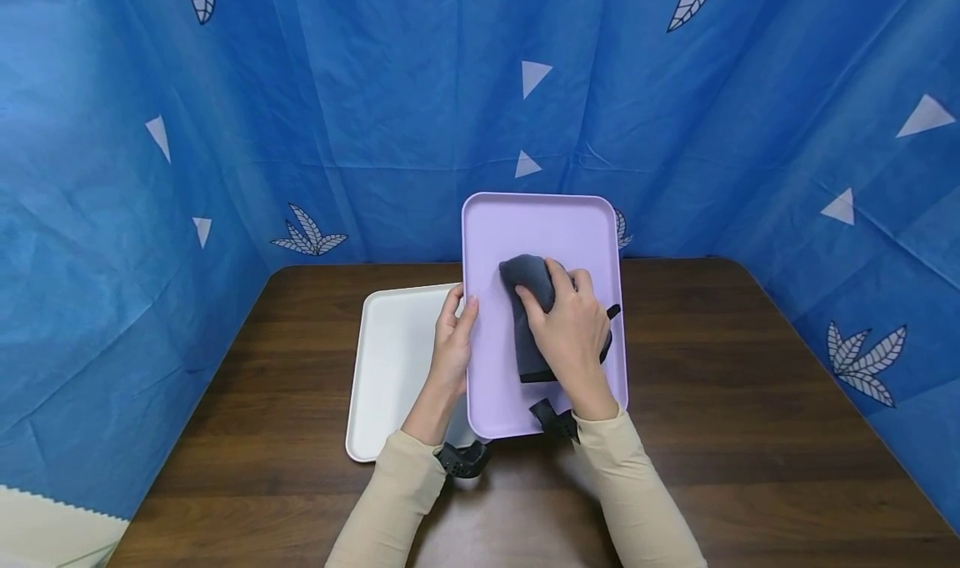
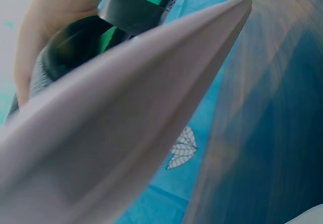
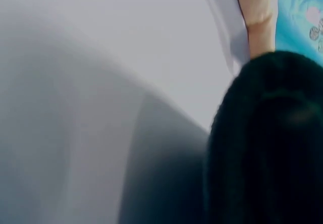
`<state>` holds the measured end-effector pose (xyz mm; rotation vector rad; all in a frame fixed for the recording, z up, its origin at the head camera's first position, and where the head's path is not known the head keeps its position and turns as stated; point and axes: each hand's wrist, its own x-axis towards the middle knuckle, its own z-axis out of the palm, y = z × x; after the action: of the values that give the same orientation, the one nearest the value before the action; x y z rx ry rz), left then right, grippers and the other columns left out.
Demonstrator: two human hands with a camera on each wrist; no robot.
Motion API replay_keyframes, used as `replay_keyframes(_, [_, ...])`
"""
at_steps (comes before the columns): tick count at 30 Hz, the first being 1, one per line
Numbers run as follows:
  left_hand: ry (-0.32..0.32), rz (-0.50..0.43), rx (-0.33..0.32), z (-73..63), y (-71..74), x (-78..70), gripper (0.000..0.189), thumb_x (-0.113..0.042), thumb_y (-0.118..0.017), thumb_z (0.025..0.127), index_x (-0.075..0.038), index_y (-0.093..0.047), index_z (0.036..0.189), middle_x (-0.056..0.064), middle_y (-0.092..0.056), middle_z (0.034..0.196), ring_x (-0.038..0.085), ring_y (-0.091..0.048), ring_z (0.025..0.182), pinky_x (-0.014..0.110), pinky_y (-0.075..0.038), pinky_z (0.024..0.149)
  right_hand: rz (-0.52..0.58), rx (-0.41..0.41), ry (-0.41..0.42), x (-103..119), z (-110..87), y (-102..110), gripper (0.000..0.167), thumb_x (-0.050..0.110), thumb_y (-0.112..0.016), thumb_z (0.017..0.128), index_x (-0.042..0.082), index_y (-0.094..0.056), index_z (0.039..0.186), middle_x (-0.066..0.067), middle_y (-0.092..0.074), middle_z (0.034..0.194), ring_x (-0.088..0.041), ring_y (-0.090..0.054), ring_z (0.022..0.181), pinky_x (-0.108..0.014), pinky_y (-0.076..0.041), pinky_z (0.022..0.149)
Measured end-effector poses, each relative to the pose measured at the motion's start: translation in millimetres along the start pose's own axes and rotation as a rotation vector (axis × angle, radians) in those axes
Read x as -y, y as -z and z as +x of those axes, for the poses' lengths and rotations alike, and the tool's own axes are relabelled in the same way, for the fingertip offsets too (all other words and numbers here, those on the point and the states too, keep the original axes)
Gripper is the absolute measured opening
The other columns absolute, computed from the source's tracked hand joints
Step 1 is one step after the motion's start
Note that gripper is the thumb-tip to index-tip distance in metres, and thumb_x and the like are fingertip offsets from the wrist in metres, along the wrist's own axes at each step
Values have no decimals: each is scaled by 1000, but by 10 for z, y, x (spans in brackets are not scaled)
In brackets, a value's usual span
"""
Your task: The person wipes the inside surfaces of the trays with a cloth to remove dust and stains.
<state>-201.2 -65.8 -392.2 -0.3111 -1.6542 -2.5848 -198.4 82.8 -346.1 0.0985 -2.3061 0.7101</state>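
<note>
Since the left hand grips the lilac tray only along the rim beside its thumb, a hard push from the right hand could twist the tray loose. That right hand holds a grey cloth under its fingers, over the tray's face; a weak pinch might let it slip. Below the left hand, the white tray on the counter could be struck.

Lilac tray: smooth plastic shows a matt finish
Grey item: matt, cloth-like surface
White tray: smooth plastic
Desk: wood grain gleams faintly
Curtain: creased cloth, slight sheen
</note>
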Motion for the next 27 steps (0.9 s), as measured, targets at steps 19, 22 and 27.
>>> replay_keyframes(19, [-13, 1, -27, 14, 19, -41, 31, -26, -42, 106, -13, -45, 134, -8, -64, 95, 6, -64, 79, 21, -53, 67, -22, -10, -225, -438, 157, 190, 55, 39, -73, 88, 7, -61, 132, -23, -59, 107, -39, -57, 75, -50, -48, 57])
replay_keyframes(22, [-13, 0, -25, 16, 19, -42, 31, -25, -43, 105, -14, -45, 134, -8, -63, 95, 6, -64, 79, 21, -53, 67, -10, -5, -251, -488, 170, 205, 54, 38, -71, 89, 8, -61, 132, -22, -59, 107, -39, -57, 79, -51, -47, 60])
replay_keyframes(27, [-15, 0, -20, 13, 20, -40, 33, -27, -44, 105, -13, -44, 135, -8, -64, 95, 6, -65, 78, 21, -54, 67, 2, 12, -271, -507, 181, 211, 53, 39, -70, 90, 10, -60, 133, -22, -59, 109, -40, -58, 82, -52, -47, 63])
